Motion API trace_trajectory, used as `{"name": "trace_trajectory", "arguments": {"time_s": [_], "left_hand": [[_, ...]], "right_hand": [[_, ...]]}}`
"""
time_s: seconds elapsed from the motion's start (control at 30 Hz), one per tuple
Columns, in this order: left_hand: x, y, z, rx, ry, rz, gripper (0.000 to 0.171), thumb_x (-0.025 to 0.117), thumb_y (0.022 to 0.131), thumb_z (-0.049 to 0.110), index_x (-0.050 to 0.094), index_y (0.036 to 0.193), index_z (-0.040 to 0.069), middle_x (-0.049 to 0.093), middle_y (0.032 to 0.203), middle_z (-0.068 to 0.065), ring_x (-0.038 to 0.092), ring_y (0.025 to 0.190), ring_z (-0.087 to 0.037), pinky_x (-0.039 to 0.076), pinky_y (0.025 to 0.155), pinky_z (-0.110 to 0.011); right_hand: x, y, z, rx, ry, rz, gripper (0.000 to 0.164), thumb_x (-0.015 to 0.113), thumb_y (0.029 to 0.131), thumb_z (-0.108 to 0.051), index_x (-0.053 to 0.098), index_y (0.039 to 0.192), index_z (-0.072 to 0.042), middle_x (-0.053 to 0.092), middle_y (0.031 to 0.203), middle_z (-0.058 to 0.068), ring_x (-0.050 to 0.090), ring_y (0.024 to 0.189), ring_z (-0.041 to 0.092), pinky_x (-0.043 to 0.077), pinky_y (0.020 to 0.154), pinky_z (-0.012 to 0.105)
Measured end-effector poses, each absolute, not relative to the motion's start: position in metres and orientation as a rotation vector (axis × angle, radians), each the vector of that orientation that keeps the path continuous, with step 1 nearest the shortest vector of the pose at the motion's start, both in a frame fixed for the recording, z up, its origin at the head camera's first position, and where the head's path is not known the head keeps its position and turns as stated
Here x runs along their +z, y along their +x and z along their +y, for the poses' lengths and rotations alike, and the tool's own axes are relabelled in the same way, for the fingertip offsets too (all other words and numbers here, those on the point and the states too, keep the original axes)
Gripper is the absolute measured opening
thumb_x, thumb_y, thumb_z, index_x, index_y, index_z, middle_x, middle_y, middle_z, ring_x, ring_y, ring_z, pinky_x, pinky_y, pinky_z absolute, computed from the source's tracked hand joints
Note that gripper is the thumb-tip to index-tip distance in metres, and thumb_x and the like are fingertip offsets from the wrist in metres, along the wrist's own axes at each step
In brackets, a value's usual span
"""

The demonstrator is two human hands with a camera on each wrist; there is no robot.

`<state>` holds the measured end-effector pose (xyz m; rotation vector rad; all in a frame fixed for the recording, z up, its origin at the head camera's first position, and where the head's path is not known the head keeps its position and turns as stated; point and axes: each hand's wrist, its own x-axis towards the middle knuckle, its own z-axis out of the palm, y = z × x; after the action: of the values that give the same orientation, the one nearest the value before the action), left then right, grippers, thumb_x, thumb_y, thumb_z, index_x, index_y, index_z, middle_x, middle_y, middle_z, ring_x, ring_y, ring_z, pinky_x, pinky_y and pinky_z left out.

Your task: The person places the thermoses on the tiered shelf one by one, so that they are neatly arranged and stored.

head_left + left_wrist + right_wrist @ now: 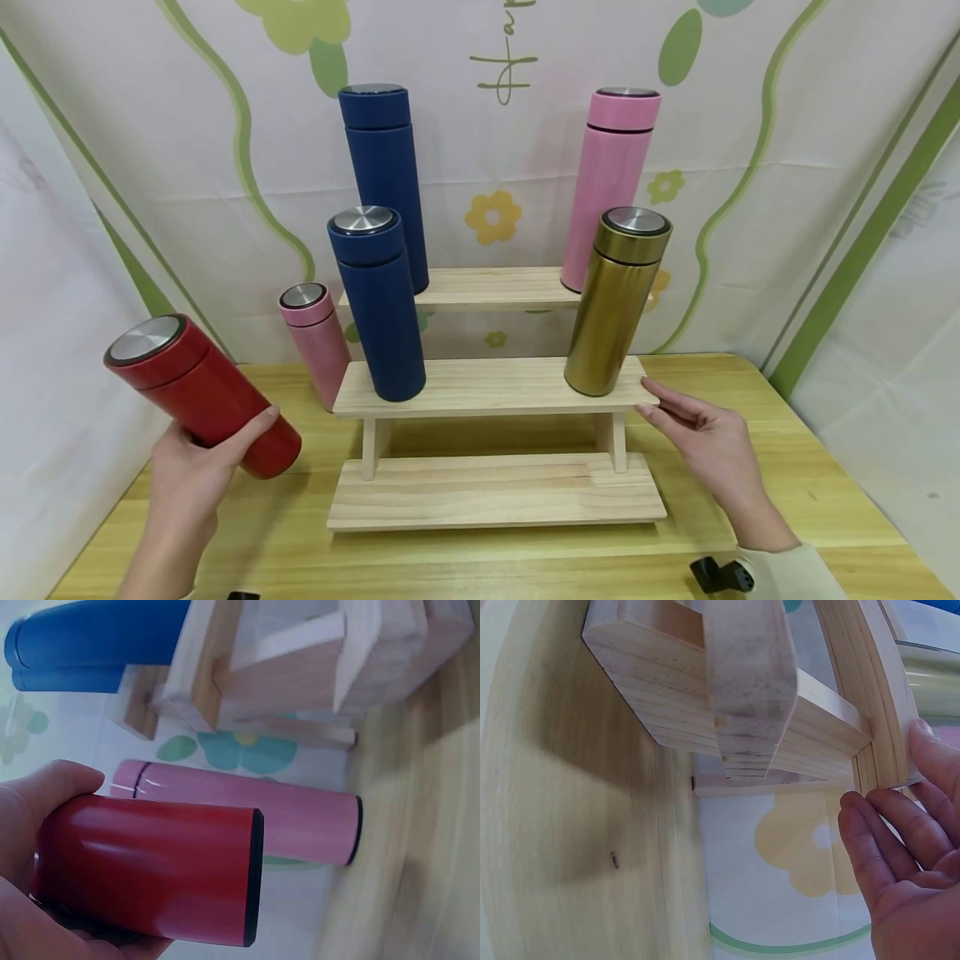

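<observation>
A three-tier display stand [495,493] stands on the tabletop [810,492], before a curtain [487,150]. Top tier: rear-left flask [386,167] and rear-right flask [615,167]. Middle tier: front-left flask [381,325], front-right flask [615,321]. Tabletop, left of stand: side flask [318,342]. Left and forward of it: held flask [217,392], in the left hand [197,467]. Right hand [705,437]: at the middle tier's right end.

Hands, two. Left hand [197,462]: held raised, curled in a grip, thumb laid forward. Right hand [711,437]: extended forward, held in a pinch.

white floral cloth wall [480,150] | wavy green vines [242,133] | wood-grain tabletop [525,557] below
</observation>
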<state>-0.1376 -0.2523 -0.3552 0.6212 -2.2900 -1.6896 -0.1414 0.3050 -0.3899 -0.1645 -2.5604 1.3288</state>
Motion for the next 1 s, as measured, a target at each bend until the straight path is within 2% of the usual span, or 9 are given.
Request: {"name": "trace_trajectory", "arguments": {"time_s": [0.3,0.67,0.83,1.0], "left_hand": [[-0.351,-0.125,-0.241,-1.578,0.62,-2.429,0.075,0.087,0.086,0.043,0.047,0.145,0.02,0.059,0.113,0.022,0.059,0.099,-0.001,0.054,0.074,-0.016],[-0.347,-0.114,-0.226,-1.553,0.411,-2.528,0.072,0.086,0.088,0.038,0.049,0.144,0.013,0.064,0.104,0.026,0.065,0.093,0.0,0.057,0.076,-0.021],[-0.345,-0.112,-0.224,-1.572,0.365,-2.562,0.075,0.085,0.09,0.038,0.045,0.148,0.013,0.064,0.11,0.024,0.065,0.097,0.0,0.058,0.078,-0.022],[-0.341,-0.11,-0.221,-1.604,0.347,-2.604,0.08,0.083,0.09,0.041,0.04,0.153,0.015,0.061,0.123,0.014,0.062,0.102,-0.001,0.059,0.081,-0.023]], "right_hand": [[-0.391,-0.142,0.304,1.327,-0.174,-2.556,0.052,0.075,0.093,-0.055,0.07,0.138,-0.03,0.076,0.118,-0.018,0.068,0.095,-0.014,0.055,0.073,0.014],[-0.389,-0.141,0.305,1.318,-0.184,-2.562,0.052,0.075,0.093,-0.056,0.07,0.138,-0.031,0.076,0.117,-0.019,0.068,0.095,-0.015,0.055,0.074,0.013],[-0.389,-0.14,0.305,1.312,-0.186,-2.559,0.052,0.075,0.092,-0.056,0.07,0.138,-0.031,0.077,0.117,-0.017,0.068,0.094,-0.015,0.055,0.072,0.014],[-0.39,-0.141,0.304,1.319,-0.173,-2.551,0.052,0.075,0.092,-0.056,0.07,0.138,-0.031,0.077,0.119,-0.014,0.069,0.094,-0.013,0.056,0.073,0.014]]}}
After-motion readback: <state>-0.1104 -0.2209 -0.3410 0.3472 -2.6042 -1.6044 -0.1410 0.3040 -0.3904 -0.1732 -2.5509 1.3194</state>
